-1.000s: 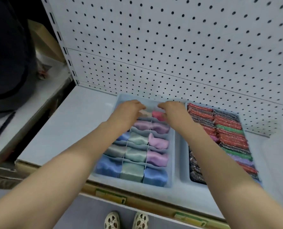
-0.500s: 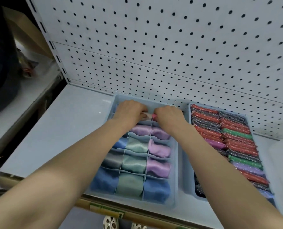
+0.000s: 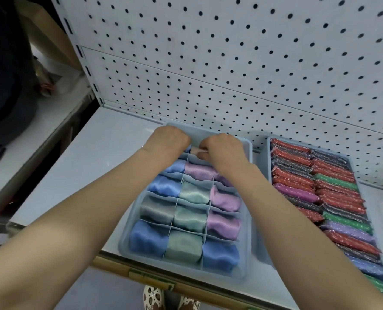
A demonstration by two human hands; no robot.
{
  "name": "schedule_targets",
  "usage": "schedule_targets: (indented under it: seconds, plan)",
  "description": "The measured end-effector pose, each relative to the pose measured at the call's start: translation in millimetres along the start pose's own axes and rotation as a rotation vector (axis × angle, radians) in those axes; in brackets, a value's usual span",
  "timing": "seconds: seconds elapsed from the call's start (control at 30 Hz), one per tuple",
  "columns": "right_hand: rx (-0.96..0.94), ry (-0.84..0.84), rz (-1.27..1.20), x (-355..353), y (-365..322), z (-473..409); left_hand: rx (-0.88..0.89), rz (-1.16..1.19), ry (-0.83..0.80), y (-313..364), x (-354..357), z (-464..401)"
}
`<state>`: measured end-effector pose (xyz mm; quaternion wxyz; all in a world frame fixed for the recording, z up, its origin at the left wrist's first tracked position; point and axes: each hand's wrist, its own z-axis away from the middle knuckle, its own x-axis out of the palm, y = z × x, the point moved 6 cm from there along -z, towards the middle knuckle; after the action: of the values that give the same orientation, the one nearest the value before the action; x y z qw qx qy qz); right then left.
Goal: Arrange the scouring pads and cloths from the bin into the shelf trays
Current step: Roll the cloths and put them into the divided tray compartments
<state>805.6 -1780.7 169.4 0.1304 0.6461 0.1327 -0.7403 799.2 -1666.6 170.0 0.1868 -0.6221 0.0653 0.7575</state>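
While a dark shape fills the far left edge beside a lower white counter (image 3: 51,121), the white shelf (image 3: 92,157) runs rightward under a pegboard back wall (image 3: 230,63) dotted with black holes. On the shelf sits a pale blue divided tray (image 3: 249,198), its grid of compartments packed with rolled cloths (image 3: 192,193) in blue, green, grey and lilac, one to a cell. Just beside it on the right stands a second tray (image 3: 268,166) filled with two rows of sparkly scouring pads (image 3: 333,198), red, green, purple and dark ones standing on edge and pressed against each other. Below the shelf edge, the toes of patterned shoes (image 3: 170,298) show.

Both forearms reach forward across the divided tray and cover parts of its left and right columns. The left hand (image 3: 168,142) is at the tray's back row, knuckles up and fingers curled down into the cells; what they hold is hidden. The right hand (image 3: 221,148) is close beside it, almost touching, fingers curled and pinching a pale pinkish cloth (image 3: 196,150) at the back row's middle cell.
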Motion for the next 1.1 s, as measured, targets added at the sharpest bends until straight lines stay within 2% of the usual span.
schedule_targets:
  seconds: [0.2,0.33,0.37,0.5,0.6,0.77,0.83,0.9,0.93,1.0,1.1]
  plan:
    - [0.047,0.075,-0.08,10.3,3.8,2.7,0.013,0.145,0.092,0.3,2.7,0.4]
    - [-0.024,0.209,-0.326,-8.3,6.2,32.0,0.115,0.336,0.421,-13.7,0.1,31.7]
    - [-0.052,0.208,-0.349,-10.8,4.4,41.9,0.14,0.334,0.456,-14.0,1.6,41.8]
    - [-0.148,0.119,-0.13,0.0,-13.6,59.4,0.22,0.182,0.396,6.1,9.5,58.5]
    - [-0.129,0.112,-0.04,6.5,-19.1,51.6,0.192,0.1,0.326,13.0,10.9,53.3]
    - [-0.036,0.116,-0.17,11.6,-14.7,51.5,0.081,0.112,0.225,13.5,11.8,45.7]
    - [-0.003,0.107,-0.336,4.0,-7.6,55.9,0.066,0.159,0.205,10.4,15.0,47.2]
    - [0.074,0.21,-0.521,-13.7,16.0,62.6,0.062,0.254,0.294,3.9,17.9,52.2]
    - [0.089,0.257,-0.52,-21.4,29.6,67.3,0.072,0.305,0.349,2.0,17.5,55.2]
    - [0.08,0.212,-0.392,-25.5,43.6,75.1,0.115,0.385,0.428,6.3,12.6,59.6]
    - [-0.006,0.121,-0.143,-8.7,34.5,76.4,0.183,0.465,0.347,27.3,6.0,51.8]
